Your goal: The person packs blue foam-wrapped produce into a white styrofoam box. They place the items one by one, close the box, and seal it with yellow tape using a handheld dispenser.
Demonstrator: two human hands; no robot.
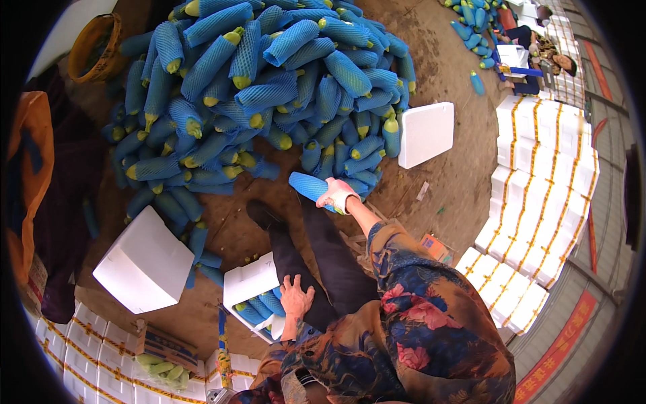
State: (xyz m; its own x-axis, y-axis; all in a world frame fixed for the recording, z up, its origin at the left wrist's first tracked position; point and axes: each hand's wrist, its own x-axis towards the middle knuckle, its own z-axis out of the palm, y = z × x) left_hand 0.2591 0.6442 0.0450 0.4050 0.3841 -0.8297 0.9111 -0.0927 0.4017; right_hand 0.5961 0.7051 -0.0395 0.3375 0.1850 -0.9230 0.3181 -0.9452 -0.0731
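My right hand [337, 195], in a pale work glove, grips a light-green squash in a blue foam net sleeve [306, 186]. It is held out beyond my knees, beside the near edge of a large heap of similarly sleeved squashes [267, 81]. Bare and with fingers spread, my left hand [297, 299] rests on my dark-trousered thigh and holds nothing. Just beside that hand is a white foam box [251, 275] with several sleeved squashes [260, 306] inside. My forearm and sleeve hide part of the box.
A closed-sided white foam box [144, 262] stands at left. A white foam lid [426, 135] leans by the heap. Stacks of taped foam boxes [540, 182] line the right; more [96, 348] stand lower left, near bagged squashes [164, 371]. A yellow basket [96, 48] and another person [537, 55] are farther off.
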